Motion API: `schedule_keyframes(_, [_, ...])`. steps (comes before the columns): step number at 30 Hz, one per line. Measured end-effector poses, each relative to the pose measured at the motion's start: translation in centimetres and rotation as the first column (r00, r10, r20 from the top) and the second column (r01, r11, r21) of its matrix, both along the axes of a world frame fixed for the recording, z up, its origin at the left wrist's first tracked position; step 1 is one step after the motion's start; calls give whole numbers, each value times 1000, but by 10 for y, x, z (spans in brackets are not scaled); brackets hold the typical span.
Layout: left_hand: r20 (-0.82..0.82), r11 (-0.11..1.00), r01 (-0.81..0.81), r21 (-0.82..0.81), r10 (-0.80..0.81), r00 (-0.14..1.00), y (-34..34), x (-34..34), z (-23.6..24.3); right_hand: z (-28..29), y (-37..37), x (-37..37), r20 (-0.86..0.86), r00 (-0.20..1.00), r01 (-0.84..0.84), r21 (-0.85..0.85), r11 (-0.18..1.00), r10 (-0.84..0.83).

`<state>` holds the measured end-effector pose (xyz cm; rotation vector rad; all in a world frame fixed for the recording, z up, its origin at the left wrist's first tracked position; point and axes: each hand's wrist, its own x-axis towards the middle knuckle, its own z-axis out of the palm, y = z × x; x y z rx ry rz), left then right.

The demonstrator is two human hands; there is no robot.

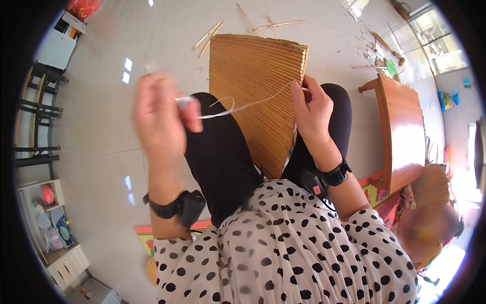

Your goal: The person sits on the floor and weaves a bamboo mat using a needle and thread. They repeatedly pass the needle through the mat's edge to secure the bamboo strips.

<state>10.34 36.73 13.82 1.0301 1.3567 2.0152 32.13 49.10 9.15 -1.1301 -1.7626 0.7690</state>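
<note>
A fan-shaped panel of golden-brown stalks (258, 86) stands between my knees, narrow end toward me and wide end away. My right hand (314, 106) is at its right edge, with thumb and finger pinched on a thin white string (253, 104). The string runs slack across the front of the panel, with a loose loop near its middle. Left of the panel, above my thigh, my left hand (164, 116) is raised and smeared by motion. Its fingers are closed around the string's other end; something shiny beside the thumb cannot be made out.
Loose stalks (278, 25) and scraps lie on the tiled floor beyond the panel. At right stands a reddish wooden table (405, 126), with another person (428, 228) and a bundle of straw (430, 187) nearby. Black stools (40, 111) and a shelf cabinet (50, 223) line the left side.
</note>
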Motion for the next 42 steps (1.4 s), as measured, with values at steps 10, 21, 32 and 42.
schedule_keyframes(10, [-640,972,66,-228,-200,742,55,50,-30,-4,-6,-3,46,998,45,85,995,-49])
schedule_keyframes(21, [-217,931,293,-217,-339,916,52,42,-14,-9,2,-4,129,978,117,307,945,-164])
schedule_keyframes(32, [131,955,-46,292,8,991,-5,-65,12,-2,3,-1,152,971,126,336,934,-186])
schedule_keyframes(42, [-646,1000,-5,-24,-12,764,24,-1,-6,-5,2,3,191,975,26,393,919,-110])
